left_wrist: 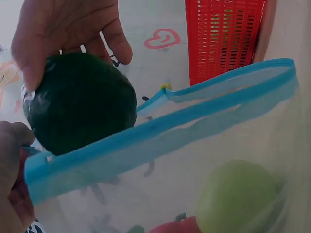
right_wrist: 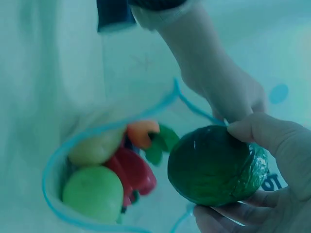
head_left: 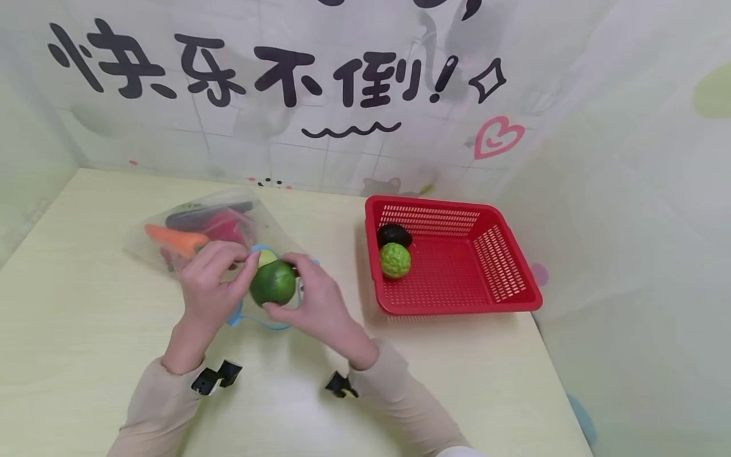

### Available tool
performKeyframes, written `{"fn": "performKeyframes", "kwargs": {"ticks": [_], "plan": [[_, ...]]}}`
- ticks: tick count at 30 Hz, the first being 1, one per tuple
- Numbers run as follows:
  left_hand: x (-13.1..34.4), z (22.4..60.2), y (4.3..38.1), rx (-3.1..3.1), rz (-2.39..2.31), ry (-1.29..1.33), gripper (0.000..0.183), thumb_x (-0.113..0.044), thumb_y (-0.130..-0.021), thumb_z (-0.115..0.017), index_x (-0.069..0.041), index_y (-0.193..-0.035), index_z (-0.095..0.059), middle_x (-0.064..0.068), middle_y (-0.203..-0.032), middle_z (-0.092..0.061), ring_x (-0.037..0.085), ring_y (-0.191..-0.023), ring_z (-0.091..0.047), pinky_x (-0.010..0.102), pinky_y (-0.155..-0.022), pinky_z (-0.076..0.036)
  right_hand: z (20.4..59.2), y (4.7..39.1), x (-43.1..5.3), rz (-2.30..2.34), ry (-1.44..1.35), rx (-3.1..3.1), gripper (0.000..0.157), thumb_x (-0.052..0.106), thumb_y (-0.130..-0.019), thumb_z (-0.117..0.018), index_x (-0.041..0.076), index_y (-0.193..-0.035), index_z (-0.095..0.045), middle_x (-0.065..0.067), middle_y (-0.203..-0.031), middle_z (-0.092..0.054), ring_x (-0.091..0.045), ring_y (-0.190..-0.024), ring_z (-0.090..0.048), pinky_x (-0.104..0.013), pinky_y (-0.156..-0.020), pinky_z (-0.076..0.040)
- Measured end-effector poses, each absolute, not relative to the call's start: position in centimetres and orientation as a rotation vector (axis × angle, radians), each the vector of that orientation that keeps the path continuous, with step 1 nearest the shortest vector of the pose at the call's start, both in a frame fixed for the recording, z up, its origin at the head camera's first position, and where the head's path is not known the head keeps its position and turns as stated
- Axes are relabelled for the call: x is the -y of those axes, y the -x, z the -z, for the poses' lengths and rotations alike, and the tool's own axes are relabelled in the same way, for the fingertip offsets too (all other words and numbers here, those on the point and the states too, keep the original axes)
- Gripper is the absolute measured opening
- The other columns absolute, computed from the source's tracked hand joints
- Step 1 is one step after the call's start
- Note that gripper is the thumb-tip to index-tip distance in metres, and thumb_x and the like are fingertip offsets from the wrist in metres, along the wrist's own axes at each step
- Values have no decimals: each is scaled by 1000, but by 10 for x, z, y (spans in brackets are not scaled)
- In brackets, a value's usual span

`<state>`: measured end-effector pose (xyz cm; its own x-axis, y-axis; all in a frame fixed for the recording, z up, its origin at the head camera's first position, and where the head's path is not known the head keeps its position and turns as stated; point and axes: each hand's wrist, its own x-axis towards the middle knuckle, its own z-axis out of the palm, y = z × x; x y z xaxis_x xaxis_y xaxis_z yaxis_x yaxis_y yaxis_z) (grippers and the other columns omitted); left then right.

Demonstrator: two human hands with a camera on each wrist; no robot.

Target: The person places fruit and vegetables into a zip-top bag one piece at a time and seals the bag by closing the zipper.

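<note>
My right hand [head_left: 322, 304] grips a round, dark green fruit [head_left: 274, 283], thumb and fingers around its sides, at the mouth of a clear zip bag [left_wrist: 146, 133] with a blue rim. The bag's mouth gapes open. My left hand [head_left: 214, 276] pinches the rim at one side; in the left wrist view part of that hand shows at the left edge. Inside the bag lie an orange carrot [head_left: 174, 240], a red pepper [right_wrist: 131, 170], a light green round fruit [right_wrist: 93, 194] and a pale yellowish one [right_wrist: 97, 148]. A long dark vegetable [head_left: 188, 219] is also inside.
A red plastic basket [head_left: 457, 310] stands to the right on the pale table [head_left: 74, 317]. A bumpy green fruit [head_left: 395, 260] and a black, smooth one [head_left: 394, 235] lie at its left end. A printed wall covering [head_left: 274, 146] rises behind the table.
</note>
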<state>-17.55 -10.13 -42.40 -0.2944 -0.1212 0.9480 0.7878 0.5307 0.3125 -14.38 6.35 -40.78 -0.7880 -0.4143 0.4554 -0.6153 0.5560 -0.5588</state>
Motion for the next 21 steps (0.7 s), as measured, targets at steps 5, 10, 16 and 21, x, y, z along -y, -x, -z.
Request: {"fn": "performKeyframes", "kwargs": {"ticks": [5, 10, 16, 21], "plan": [[105, 423, 174, 1661, 978, 569, 42, -29, -91, -59, 2, -63, -58, 12, -61, -58, 26, -51, -50, 25, -55, -39, 429, 139, -38, -854, -842, 2350, 61, 21, -70, -80, 3, -120, -49, -9, -112, -57, -18, -96, -56, -16, -80, -47], [106, 422, 173, 1673, 978, 568, 41, -29, -91, -59, 2, -63, -58, 12, -62, -58, 26, -52, -50, 25, -55, -39, 446, 140, -31, -649, -805, 2118, 57, 22, -69, -76, 3, -117, -52, -9, -113, -55, -20, -96, -55, -19, -87, -47], [105, 423, 172, 1662, 978, 577, 43, -29, -91, -60, 1, -61, -57, 13, -62, -58, 26, -52, -49, 27, -54, -39, 455, 145, -29, -690, -945, 2104, 58, 16, -72, -74, 1, -122, -51, -12, -119, -53, -22, -106, -53, -22, -98, -40], [104, 423, 172, 1648, 982, 577, 42, -29, -91, -59, 1, -60, -57, 13, -61, -58, 26, -52, -49, 28, -54, -38, 461, 156, -24, -860, -1094, 2286, 62, 11, -76, -76, -2, -128, -45, -13, -124, -54, -21, -115, -51, -19, -103, -34]]}}
